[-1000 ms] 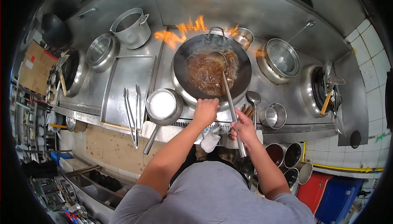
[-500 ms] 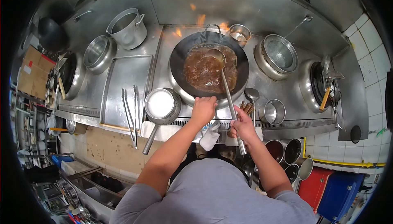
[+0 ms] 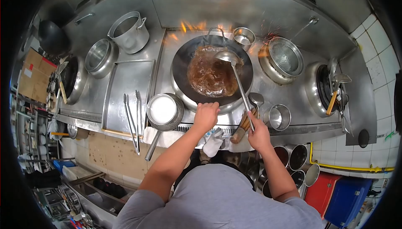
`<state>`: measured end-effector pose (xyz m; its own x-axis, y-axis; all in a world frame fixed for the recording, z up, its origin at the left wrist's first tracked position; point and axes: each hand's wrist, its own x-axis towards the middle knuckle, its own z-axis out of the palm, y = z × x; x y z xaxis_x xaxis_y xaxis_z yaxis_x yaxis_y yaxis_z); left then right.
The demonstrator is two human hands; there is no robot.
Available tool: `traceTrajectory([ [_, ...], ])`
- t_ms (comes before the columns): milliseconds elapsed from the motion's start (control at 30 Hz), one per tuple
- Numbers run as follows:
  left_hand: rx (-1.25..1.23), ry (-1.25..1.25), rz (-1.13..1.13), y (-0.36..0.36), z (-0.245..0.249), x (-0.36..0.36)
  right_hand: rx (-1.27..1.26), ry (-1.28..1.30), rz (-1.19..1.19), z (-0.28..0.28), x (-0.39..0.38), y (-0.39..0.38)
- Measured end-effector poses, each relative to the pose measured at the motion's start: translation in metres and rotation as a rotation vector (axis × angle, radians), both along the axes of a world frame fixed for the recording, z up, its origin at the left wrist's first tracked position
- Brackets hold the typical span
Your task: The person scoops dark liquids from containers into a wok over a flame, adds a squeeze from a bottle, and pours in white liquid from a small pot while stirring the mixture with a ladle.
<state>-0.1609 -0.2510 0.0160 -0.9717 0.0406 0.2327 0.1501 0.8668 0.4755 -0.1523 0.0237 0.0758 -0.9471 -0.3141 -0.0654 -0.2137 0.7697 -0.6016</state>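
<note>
A large dark wok [image 3: 184, 78] holds a bubbling brown sauce [image 3: 207, 76] on the burner. My left hand [image 3: 207, 116] is closed at the wok's near rim; the exact hold is partly hidden by the fingers. In my right hand [image 3: 258, 133] is the long handle of a metal ladle [image 3: 238, 78]. The ladle's bowl lies at the upper right of the sauce, tilted over. Just left of my right hand, a bamboo brush [image 3: 239, 133] rests at the stove's front edge, beside a wok spatula [image 3: 256, 99].
Flames [image 3: 183, 27] rise behind the wok. A white-filled pot [image 3: 162, 107], with its handle jutting forward, and tongs [image 3: 130, 122] stand left. To the right are a metal cup [image 3: 279, 117] and a water-filled pot [image 3: 286, 56]. A small pot [image 3: 243, 37] sits behind.
My right hand has moved right and slightly forward, and the ladle's bowl has tipped over and shifted a little. The bamboo brush shows more fully. My left hand stays at the rim.
</note>
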Motion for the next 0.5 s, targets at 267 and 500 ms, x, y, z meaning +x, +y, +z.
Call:
traceTrajectory([
  [267, 0.023, 0.000, 0.015, 0.002, 0.000, -0.001, -0.140, 0.088, -0.004, 0.007, -0.016, -0.002],
  [500, 0.040, -0.008, 0.006, 0.001, 0.003, 0.000, -0.123, 0.299, -0.092, -0.025, -0.201, -0.007],
])
